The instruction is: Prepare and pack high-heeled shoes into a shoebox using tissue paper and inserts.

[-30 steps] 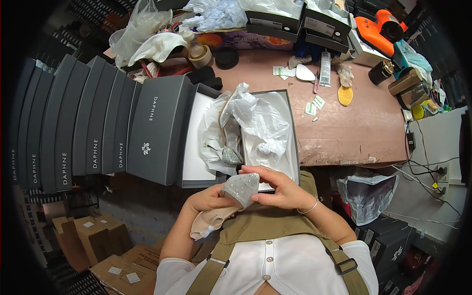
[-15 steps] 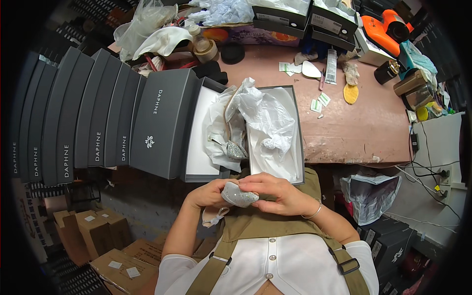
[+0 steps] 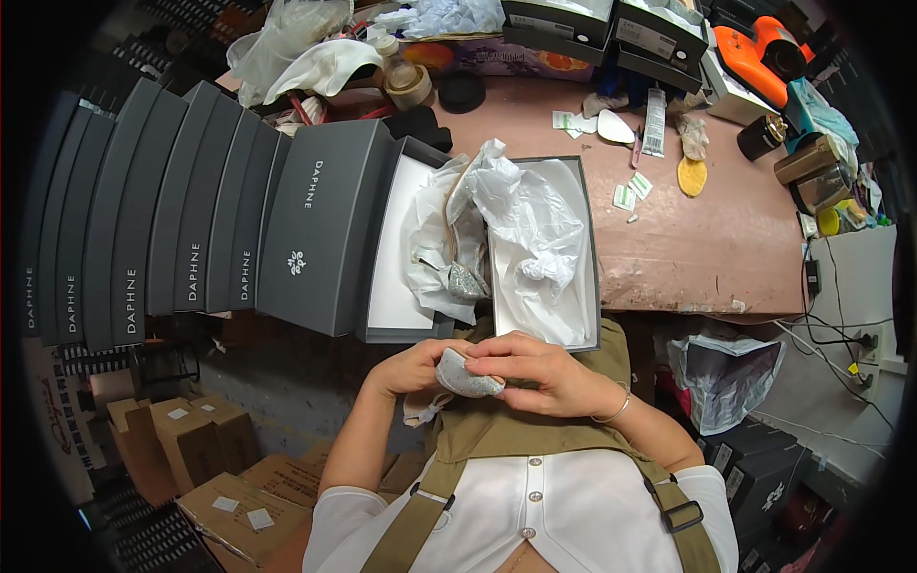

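Note:
Close to my body, both hands hold a silver glitter shoe (image 3: 468, 378), its pointed toe facing right. My left hand (image 3: 409, 371) is closed around its left part, and a pale strap with a bow (image 3: 425, 411) hangs below that hand. My right hand (image 3: 549, 374) pinches the toe end, thumb below and fingers on top. Just beyond my hands an open shoebox (image 3: 594, 277) rests at the table edge. Inside, the matching glitter shoe (image 3: 466, 284) lies partly wrapped in white tissue paper (image 3: 540, 224).
Grey shoeboxes (image 3: 320, 229) stand in a row at left. On the pink table (image 3: 707, 258) are a yellow sponge (image 3: 692, 178), a tube (image 3: 654, 122) and small paper packets (image 3: 625, 197). An orange heat-gun-like tool (image 3: 750, 67) sits far right. Cardboard cartons (image 3: 244, 511) are on the floor at left.
The whole view has shifted slightly. Both hands stay on the shoe, which has turned a little, and the strap with the bow hangs slightly higher and farther right.

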Demonstrator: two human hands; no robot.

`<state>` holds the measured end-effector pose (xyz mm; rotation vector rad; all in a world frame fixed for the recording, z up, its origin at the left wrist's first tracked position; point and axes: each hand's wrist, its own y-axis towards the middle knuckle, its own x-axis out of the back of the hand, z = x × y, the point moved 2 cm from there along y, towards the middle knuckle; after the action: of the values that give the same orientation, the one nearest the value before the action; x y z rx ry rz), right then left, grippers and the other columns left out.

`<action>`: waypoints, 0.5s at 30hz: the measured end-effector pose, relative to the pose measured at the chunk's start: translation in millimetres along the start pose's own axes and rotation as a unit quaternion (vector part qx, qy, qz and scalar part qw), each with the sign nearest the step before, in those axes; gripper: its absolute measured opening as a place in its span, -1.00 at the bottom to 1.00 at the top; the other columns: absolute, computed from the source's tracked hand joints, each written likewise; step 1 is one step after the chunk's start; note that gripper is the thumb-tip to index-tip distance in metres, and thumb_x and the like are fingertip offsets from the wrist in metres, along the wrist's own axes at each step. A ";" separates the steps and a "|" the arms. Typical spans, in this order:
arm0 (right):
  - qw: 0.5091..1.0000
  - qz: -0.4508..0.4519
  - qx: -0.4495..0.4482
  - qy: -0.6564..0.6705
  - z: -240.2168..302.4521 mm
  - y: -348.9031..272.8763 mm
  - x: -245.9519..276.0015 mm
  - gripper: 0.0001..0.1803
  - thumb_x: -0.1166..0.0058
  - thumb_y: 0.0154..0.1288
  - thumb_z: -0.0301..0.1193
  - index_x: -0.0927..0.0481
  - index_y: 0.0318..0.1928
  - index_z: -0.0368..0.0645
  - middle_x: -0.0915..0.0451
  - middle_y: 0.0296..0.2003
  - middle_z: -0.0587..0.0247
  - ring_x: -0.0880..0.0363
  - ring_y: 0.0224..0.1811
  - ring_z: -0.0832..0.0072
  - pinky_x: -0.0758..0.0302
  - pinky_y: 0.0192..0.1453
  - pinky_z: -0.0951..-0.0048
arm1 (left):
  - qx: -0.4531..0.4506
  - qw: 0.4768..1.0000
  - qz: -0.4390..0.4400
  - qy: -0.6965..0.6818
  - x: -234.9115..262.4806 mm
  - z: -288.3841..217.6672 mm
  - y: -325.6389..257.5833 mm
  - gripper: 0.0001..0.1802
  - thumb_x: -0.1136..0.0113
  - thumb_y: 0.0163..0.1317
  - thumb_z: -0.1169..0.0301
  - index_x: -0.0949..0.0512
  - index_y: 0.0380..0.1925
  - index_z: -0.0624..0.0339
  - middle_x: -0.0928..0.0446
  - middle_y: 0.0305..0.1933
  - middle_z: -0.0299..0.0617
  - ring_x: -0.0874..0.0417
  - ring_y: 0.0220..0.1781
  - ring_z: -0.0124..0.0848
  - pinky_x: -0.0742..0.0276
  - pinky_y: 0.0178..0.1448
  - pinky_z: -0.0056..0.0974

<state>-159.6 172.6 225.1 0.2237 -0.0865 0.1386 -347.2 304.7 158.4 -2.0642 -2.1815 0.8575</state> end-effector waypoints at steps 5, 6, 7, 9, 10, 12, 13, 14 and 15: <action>1.000 0.000 -0.016 0.018 -3.7 -3.9 1.3 -0.41 -0.11 0.07 -0.64 -0.51 0.19 -0.06 -0.46 0.13 0.14 -0.45 0.11 0.24 -0.40 0.20 0.35 | 0.006 0.996 -0.068 0.064 -9.2 -9.8 -10.1 -0.63 -0.13 0.26 0.54 -0.48 0.08 0.22 -0.56 0.00 -0.25 -0.53 0.03 -0.51 -0.43 0.13 -0.37; 1.000 -0.003 -0.018 0.022 -5.7 -5.3 1.4 -0.41 -0.10 0.06 -0.64 -0.51 0.18 -0.06 -0.47 0.12 0.14 -0.46 0.11 0.25 -0.40 0.20 0.36 | 0.017 0.992 -0.086 0.092 -11.8 -14.2 -13.7 -0.63 -0.12 0.25 0.54 -0.49 0.08 0.22 -0.57 -0.01 -0.24 -0.54 0.02 -0.50 -0.44 0.13 -0.36; 0.999 -0.007 -0.020 0.025 -8.4 -7.0 1.4 -0.41 -0.09 0.06 -0.65 -0.52 0.18 -0.06 -0.47 0.12 0.14 -0.46 0.12 0.25 -0.41 0.20 0.36 | 0.027 0.987 -0.105 0.119 -13.9 -17.6 -16.7 -0.63 -0.11 0.25 0.55 -0.49 0.08 0.22 -0.58 -0.01 -0.22 -0.55 0.01 -0.49 -0.45 0.12 -0.36; 0.999 -0.007 -0.026 0.035 -9.8 -8.4 0.6 -0.41 -0.07 0.05 -0.66 -0.52 0.17 -0.06 -0.48 0.11 0.14 -0.47 0.12 0.26 -0.40 0.21 0.36 | 0.015 0.978 -0.129 0.166 -17.0 -24.0 -21.1 -0.62 -0.10 0.22 0.56 -0.49 0.08 0.23 -0.60 -0.03 -0.18 -0.58 0.00 -0.45 -0.47 0.11 -0.34; 0.999 -0.003 -0.031 0.041 -9.5 -8.6 0.0 -0.40 -0.06 0.04 -0.66 -0.52 0.17 -0.07 -0.49 0.10 0.14 -0.47 0.12 0.25 -0.40 0.21 0.36 | 0.009 0.972 -0.140 0.189 -17.8 -25.2 -22.7 -0.61 -0.10 0.20 0.56 -0.50 0.07 0.23 -0.61 -0.04 -0.16 -0.59 0.00 -0.44 -0.47 0.11 -0.34; 0.998 0.003 -0.035 0.047 -9.4 -8.7 -1.2 -0.40 -0.05 0.03 -0.67 -0.52 0.17 -0.08 -0.49 0.10 0.14 -0.47 0.13 0.25 -0.39 0.23 0.36 | -0.002 0.967 -0.158 0.202 -18.6 -22.9 -24.6 -0.60 -0.11 0.18 0.56 -0.50 0.07 0.24 -0.61 -0.03 -0.13 -0.61 0.00 -0.39 -0.48 0.11 -0.32; 0.998 0.005 -0.034 0.047 -9.7 -8.0 -1.7 -0.39 -0.04 0.02 -0.67 -0.51 0.18 -0.09 -0.49 0.11 0.13 -0.47 0.13 0.24 -0.38 0.24 0.35 | -0.008 0.964 -0.166 0.210 -19.2 -22.3 -25.3 -0.60 -0.11 0.16 0.56 -0.50 0.06 0.25 -0.62 -0.02 -0.11 -0.62 0.01 -0.36 -0.48 0.11 -0.32; 0.998 0.007 -0.033 0.047 -9.9 -7.7 -1.8 -0.39 -0.03 0.02 -0.67 -0.51 0.18 -0.11 -0.49 0.11 0.13 -0.47 0.14 0.23 -0.38 0.24 0.34 | -0.010 0.959 -0.175 0.222 -20.6 -23.5 -26.2 -0.59 -0.10 0.15 0.57 -0.50 0.06 0.25 -0.61 -0.02 -0.09 -0.62 0.01 -0.33 -0.48 0.11 -0.30; 0.998 0.004 -0.035 0.047 -10.8 -7.8 -1.4 -0.38 -0.02 0.01 -0.67 -0.50 0.18 -0.13 -0.49 0.11 0.12 -0.46 0.14 0.23 -0.37 0.25 0.34 | -0.013 0.955 -0.185 0.233 -22.3 -26.0 -27.1 -0.58 -0.10 0.14 0.58 -0.50 0.06 0.25 -0.61 -0.02 -0.07 -0.63 0.02 -0.30 -0.48 0.12 -0.29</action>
<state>-159.1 167.4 212.8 0.1468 0.0011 0.1535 -359.4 294.4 198.9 -1.5709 -2.1919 0.2696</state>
